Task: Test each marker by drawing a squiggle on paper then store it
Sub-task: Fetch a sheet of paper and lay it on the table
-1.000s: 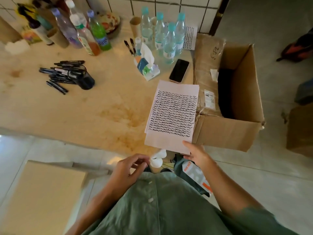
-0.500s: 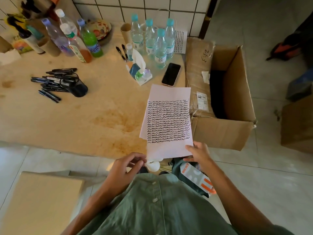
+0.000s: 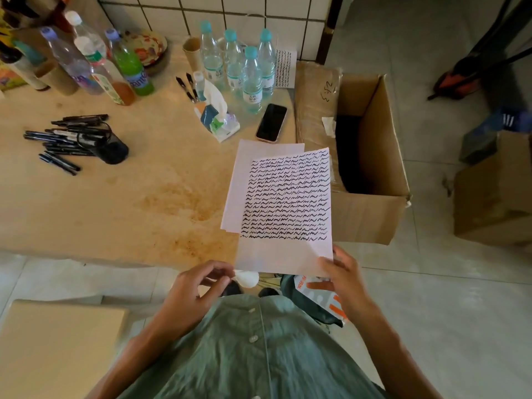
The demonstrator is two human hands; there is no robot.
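Sheets of paper: two at the right edge of the counter [image 3: 115, 203]; top sheet [image 3: 288, 197] filled with rows of black squiggles, lifted off a plain sheet [image 3: 239, 182], near right corner pinched by right hand [image 3: 342, 275]. A third squiggled sheet [image 3: 285, 69] against the tiled wall at the back right corner. Left hand [image 3: 195, 286] off the near edge, fingers loosely curled, fingertips touching a small white object [image 3: 246, 278]; whether gripped, cannot tell. Markers [image 3: 60, 142]: black, a loose pile near the left edge beside a tipped black cup [image 3: 110, 148], exact count unclear; two more [image 3: 186, 86] at the back by the bottles. Water bottles [image 3: 239, 67]: four, teal caps, label print unreadable. Drink bottles [image 3: 98, 67]: four at the back left, one green with a partly readable blue label. Phone [image 3: 271, 122]: one, screen dark. Tissue pack [image 3: 220, 119]: one. Cardboard box [image 3: 371, 168]: one, open, against the right edge, handwriting on a flap illegible.
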